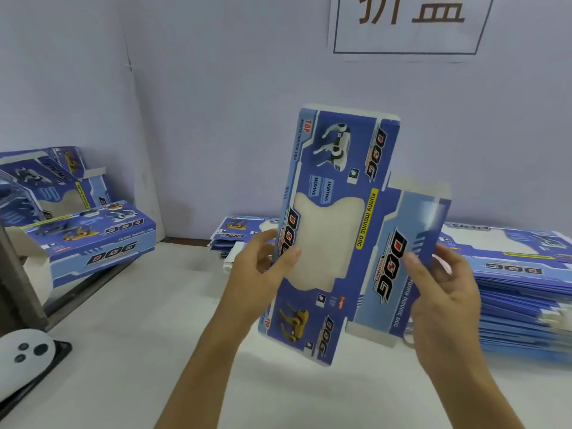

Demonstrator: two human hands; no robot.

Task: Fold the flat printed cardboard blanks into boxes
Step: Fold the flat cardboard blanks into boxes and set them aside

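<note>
Blue printed blank held upright mid-table: left hand pinches its left edge, right hand grips the right panel.

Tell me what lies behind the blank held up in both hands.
Behind the held blank, a low pile of flat blanks shows at its left edge; how far it runs behind is covered.

Both forearms reach up to the cardboard blank: the left hand pinches its left edge, the right hand grips its right panel.
</note>
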